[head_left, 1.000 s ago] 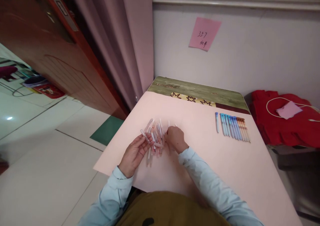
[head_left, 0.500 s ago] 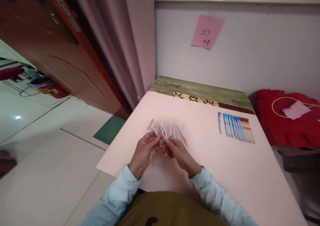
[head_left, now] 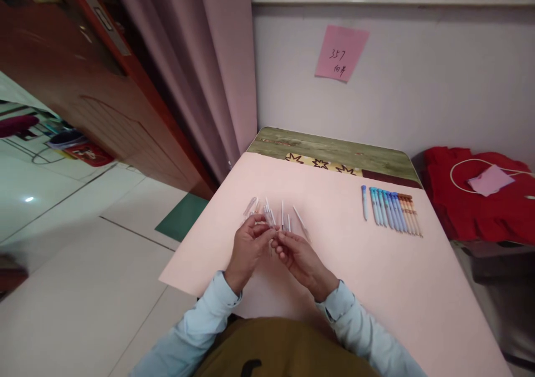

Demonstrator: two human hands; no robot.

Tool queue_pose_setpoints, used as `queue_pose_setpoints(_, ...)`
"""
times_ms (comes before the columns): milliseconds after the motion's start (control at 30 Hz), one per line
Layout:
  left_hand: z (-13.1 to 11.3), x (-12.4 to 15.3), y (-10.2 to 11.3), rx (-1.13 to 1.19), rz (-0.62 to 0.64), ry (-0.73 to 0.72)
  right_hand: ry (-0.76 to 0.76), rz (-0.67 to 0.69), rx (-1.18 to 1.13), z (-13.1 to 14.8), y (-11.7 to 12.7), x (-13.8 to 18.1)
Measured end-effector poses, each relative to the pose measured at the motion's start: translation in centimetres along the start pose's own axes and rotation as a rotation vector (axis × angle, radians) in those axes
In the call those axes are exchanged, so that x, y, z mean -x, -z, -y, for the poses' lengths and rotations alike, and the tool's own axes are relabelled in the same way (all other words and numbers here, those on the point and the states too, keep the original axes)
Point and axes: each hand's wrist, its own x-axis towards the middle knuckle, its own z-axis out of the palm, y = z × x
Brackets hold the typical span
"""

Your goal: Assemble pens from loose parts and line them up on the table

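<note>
My left hand [head_left: 248, 250] is closed in a pinch on a clear pen barrel [head_left: 268, 218], which slants up and away past the fingertips. Fingertip to fingertip with it, my right hand [head_left: 304, 261] is closed too; whatever it pinches is too small and too hidden to name. Just beyond the hands lie loose pen parts: a thin white-ended refill [head_left: 283, 212], another slanting refill [head_left: 298, 215] on the right and a clear barrel [head_left: 250, 205] on the left. My fingers cover some of this pile.
A row of blue and brown pens [head_left: 390, 211] lies on the pink-covered table [head_left: 338, 288] at the right, with one blue pen [head_left: 364, 203] slightly apart. Red cloth [head_left: 460, 210] is beyond the table's right edge. A wooden door [head_left: 137, 98] stands at the left.
My hands have drawn closer together, fingertips now meeting. My left hand has turned, and the barrel in it sits further up. The view has shifted slightly; the pen row is unchanged.
</note>
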Motion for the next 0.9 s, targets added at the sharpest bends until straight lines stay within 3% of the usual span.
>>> queue_pose_setpoints(133,0.1,-0.1,0.2,0.175,-0.037,0.069,0.024,0.002,0.054,0.3,-0.6,0.7)
queue_pose_setpoints(333,0.5,-1.2,1.9,0.508,-0.102,0.386,0.161,-0.063,0.278,0.6,-0.3,0.8)
queue_pose_setpoints(433,-0.1,-1.3,2.8,0.567,-0.152,0.392,0.327,-0.188,0.658,1.4,0.8,0.1)
queue_pose_setpoints(533,-0.8,-1.2,3.6,0.585,-0.198,0.343,0.508,-0.337,1.285,2.4,1.7,-0.8)
queue_pose_setpoints(633,-1.1,-1.2,4.1,0.59,-0.223,0.325,0.522,-0.378,1.743,2.8,1.3,-1.5)
queue_pose_setpoints(900,-0.2,-1.3,4.9,0.537,-0.231,0.293,0.367,-0.348,2.112,1.0,-1.1,-4.2)
